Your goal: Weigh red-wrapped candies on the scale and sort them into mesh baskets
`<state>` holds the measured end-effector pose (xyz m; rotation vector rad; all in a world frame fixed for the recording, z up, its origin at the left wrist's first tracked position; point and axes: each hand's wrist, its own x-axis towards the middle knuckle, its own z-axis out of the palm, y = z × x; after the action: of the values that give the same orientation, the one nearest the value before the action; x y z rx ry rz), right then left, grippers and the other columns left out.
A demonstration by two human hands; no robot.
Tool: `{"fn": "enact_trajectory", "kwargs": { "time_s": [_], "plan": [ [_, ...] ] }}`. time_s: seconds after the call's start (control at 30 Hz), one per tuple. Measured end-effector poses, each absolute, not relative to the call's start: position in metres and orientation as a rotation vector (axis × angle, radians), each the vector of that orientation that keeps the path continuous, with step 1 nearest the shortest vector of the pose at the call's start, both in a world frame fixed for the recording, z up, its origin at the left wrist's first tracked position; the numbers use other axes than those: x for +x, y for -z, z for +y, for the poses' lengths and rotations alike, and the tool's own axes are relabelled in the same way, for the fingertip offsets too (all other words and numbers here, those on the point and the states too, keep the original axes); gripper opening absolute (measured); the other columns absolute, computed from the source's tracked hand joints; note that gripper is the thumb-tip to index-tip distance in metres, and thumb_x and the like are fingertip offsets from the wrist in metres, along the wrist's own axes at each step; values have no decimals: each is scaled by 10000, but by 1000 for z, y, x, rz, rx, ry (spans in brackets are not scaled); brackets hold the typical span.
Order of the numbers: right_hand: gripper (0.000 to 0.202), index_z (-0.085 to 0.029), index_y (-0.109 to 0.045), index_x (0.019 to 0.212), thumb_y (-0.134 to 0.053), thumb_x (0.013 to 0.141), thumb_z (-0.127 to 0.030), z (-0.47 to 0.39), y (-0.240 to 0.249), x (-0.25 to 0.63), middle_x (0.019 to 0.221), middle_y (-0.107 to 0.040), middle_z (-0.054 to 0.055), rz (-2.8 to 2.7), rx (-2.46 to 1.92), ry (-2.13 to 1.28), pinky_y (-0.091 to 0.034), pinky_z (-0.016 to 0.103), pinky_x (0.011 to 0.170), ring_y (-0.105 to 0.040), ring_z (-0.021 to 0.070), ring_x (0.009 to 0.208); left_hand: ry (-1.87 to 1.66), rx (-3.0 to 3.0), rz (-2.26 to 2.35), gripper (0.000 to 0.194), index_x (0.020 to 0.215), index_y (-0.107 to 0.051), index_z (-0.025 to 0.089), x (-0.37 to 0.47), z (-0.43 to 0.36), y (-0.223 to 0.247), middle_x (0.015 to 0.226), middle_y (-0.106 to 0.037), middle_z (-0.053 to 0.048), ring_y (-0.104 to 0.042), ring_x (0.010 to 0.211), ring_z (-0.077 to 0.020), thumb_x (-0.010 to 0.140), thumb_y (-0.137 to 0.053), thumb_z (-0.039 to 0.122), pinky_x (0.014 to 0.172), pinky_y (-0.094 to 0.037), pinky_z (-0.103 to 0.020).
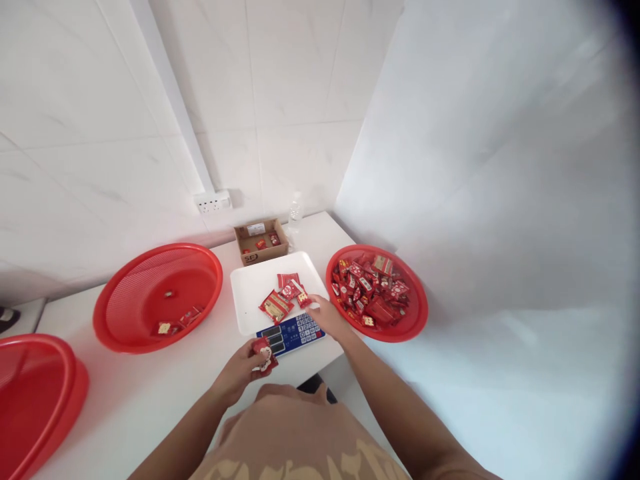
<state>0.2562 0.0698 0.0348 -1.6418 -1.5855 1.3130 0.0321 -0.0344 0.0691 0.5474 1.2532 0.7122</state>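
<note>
My left hand [241, 370] is closed around a red snack packet [264, 356] with a white print, just in front of the scale. The fingers of my right hand [324, 315] pinch a small red packet [302, 299] with a cream patch, over the right side of the white weighing pan [245, 297]. Several more red packets [277, 307] lie on the pan beside it, one with a gold band. Below the pan, the scale's blue keypad panel [291, 337] faces me, its displays dark. Part of the right fingers' grip is hidden.
Right of the scale stands a red basket [424, 313] heaped with red packets. On the left, another red basket [103, 327] holds a few, with a further red basket [75, 393] nearer me. Behind are a cardboard box [265, 255] and a clear bottle [296, 212].
</note>
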Motion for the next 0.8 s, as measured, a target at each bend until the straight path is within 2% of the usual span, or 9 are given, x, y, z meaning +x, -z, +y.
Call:
{"fn": "enact_trajectory", "kwargs": {
  "time_s": [0.1, 0.27, 0.37, 0.47, 0.57, 0.63, 0.73, 0.8],
  "plan": [
    [375, -212, -616, 1123, -592, 764, -320, 48, -48, 248, 1078, -651, 67, -1588, -1575, -1436, -505, 340, 771, -618, 211, 902, -683, 658, 1255, 499, 996, -520, 196, 39, -32, -74, 947, -633, -53, -632, 809, -182, 628, -752, 440, 713, -479, -309],
    [276, -185, -634, 965, -621, 742, -347, 16, -71, 234, 879, -669, 30, -1607, -1317, -1943, -509, 275, 632, -626, 153, 746, -646, 820, 1200, 478, 959, -453, 198, 64, -24, -79, 804, -638, -16, -624, 706, -169, 632, -751, 380, 648, -487, -309],
    [209, -164, -587, 819, -629, 722, -344, 11, -78, 238, 730, -647, 2, -1516, -1303, -2034, -500, 260, 608, -634, 141, 683, -637, 872, 1169, 446, 909, -418, 207, 77, -19, -75, 748, -628, 6, -632, 665, -170, 641, -737, 366, 630, -491, -316],
    [196, -170, -553, 774, -623, 710, -342, 14, -79, 250, 701, -641, -7, -1436, -1361, -1987, -493, 261, 589, -640, 148, 671, -565, 1001, 1173, 387, 922, -421, 212, 86, -7, -72, 735, -633, 8, -635, 640, -172, 687, -686, 368, 608, -476, -308],
    [202, -182, -555, 797, -603, 720, -362, 20, -74, 270, 749, -654, -2, -1295, -1468, -1819, -494, 267, 601, -644, 155, 714, -483, 1340, 1323, 258, 984, -489, 209, 91, 19, -73, 807, -661, -25, -633, 747, -187, 782, -571, 347, 693, -466, -326],
    [232, -187, -567, 812, -603, 717, -395, 23, -69, 287, 797, -661, 9, -1166, -1550, -1707, -492, 271, 609, -638, 153, 722, -422, 1606, 1517, 239, 1042, -535, 209, 93, 45, -75, 945, -661, -57, -610, 896, -202, 833, -491, 316, 807, -448, -345],
    [299, -189, -590, 822, -626, 690, -455, 25, -60, 312, 837, -663, 26, -1045, -1595, -1643, -485, 271, 612, -627, 157, 740, -219, 1881, 1771, 359, 1181, -524, 209, 94, 86, -74, 1197, -575, -92, -505, 1127, -236, 836, -478, 295, 923, -398, -355],
    [331, -187, -597, 825, -640, 674, -478, 24, -56, 324, 829, -661, 31, -1010, -1593, -1637, -482, 273, 621, -623, 164, 755, -85, 1961, 1823, 476, 1263, -477, 204, 97, 108, -70, 1284, -512, -110, -436, 1201, -270, 802, -530, 314, 949, -379, -376]
  ]
}}
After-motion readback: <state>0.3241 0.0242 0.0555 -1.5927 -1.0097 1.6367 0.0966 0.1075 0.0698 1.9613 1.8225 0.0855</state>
